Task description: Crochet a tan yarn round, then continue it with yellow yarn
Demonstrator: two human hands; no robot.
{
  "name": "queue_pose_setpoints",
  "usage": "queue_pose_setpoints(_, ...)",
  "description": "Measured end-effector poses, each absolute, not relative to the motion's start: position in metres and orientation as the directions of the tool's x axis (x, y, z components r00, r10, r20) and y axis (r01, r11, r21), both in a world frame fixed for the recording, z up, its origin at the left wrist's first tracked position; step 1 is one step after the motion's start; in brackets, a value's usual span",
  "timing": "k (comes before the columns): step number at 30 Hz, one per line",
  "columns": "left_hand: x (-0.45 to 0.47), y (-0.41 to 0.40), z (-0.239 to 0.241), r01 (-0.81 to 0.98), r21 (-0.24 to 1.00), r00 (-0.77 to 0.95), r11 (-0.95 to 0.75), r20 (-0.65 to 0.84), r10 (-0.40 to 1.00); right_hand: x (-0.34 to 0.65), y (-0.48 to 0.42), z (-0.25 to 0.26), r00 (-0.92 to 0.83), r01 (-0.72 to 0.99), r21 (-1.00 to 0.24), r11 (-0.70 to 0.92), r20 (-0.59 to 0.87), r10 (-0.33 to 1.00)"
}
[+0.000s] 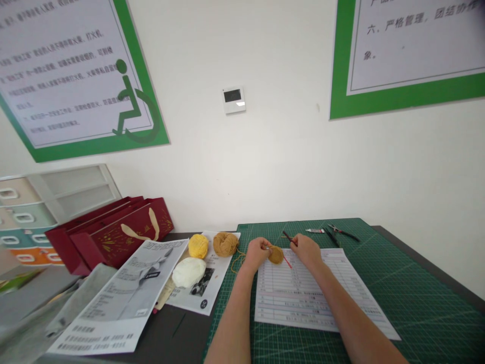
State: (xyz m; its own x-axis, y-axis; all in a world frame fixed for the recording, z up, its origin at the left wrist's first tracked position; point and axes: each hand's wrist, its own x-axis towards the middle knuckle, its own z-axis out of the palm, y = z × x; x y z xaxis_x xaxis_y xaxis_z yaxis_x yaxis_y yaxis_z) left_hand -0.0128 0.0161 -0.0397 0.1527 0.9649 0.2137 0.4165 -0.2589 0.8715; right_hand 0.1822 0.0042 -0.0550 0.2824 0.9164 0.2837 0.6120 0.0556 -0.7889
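My left hand [258, 252] pinches the edge of a small round tan crocheted piece [276, 256]. A short red strand [287, 262] sticks out below the piece. My right hand [306, 248] is closed around a dark-handled crochet hook [288, 237], which points up and left, apart from the piece. Tan yarn trails on the left from a brown yarn ball [226, 244] toward my left hand. Both hands are above a printed sheet with ruled lines [303, 298] on a green cutting mat [428, 303].
Yellow yarn [198, 246] and a white ball [189, 272] sit on printed papers [125, 298] at left. Maroon gift bags [113, 232] stand behind, beside small drawers [28, 217]. Pliers [344, 233], a dark tool [332, 237] and a small tube [315, 231] lie at the mat's back.
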Motion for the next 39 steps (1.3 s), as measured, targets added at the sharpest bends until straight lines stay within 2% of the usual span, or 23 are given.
queue_pose_setpoints(3,-0.012,0.017,-0.04,0.39,0.892,0.132,-0.23,0.193,0.972,0.185,0.011,-0.052,0.336,0.427,-0.902,0.062,0.221,0.916)
queue_pose_setpoints(7,-0.011,0.018,-0.04,0.314,0.93,0.116,-0.189,0.16,0.98,0.181,0.013,-0.046,0.268,0.11,-0.992,0.066,0.093,0.959)
queue_pose_setpoints(11,-0.011,0.016,-0.039,0.22,0.962,0.112,-0.159,0.137,0.984,0.178,0.009,-0.04,0.123,-0.162,-0.987,0.014,-0.006,0.992)
queue_pose_setpoints(15,-0.01,0.012,-0.035,0.134,0.981,0.109,-0.14,0.126,0.986,0.174,0.001,-0.035,-0.028,-0.325,-0.943,-0.075,-0.07,0.997)
queue_pose_setpoints(23,-0.011,0.01,-0.029,0.042,0.989,0.079,-0.145,0.141,0.987,0.153,-0.009,-0.039,-0.292,-0.391,-0.863,-0.319,-0.212,0.933)
queue_pose_setpoints(28,-0.009,0.007,-0.024,-0.008,0.98,0.117,-0.201,0.2,0.973,0.151,-0.01,-0.036,-0.45,-0.495,-0.739,-0.458,-0.233,0.862)
queue_pose_setpoints(33,-0.007,0.004,-0.022,-0.05,0.973,0.19,-0.225,0.231,0.954,0.155,-0.005,-0.035,-0.362,-0.507,-0.778,-0.372,-0.2,0.911)
queue_pose_setpoints(39,-0.011,0.003,-0.021,-0.006,0.997,0.208,-0.082,0.081,0.975,0.173,0.003,-0.038,-0.227,-0.496,-0.835,-0.239,-0.14,0.964)
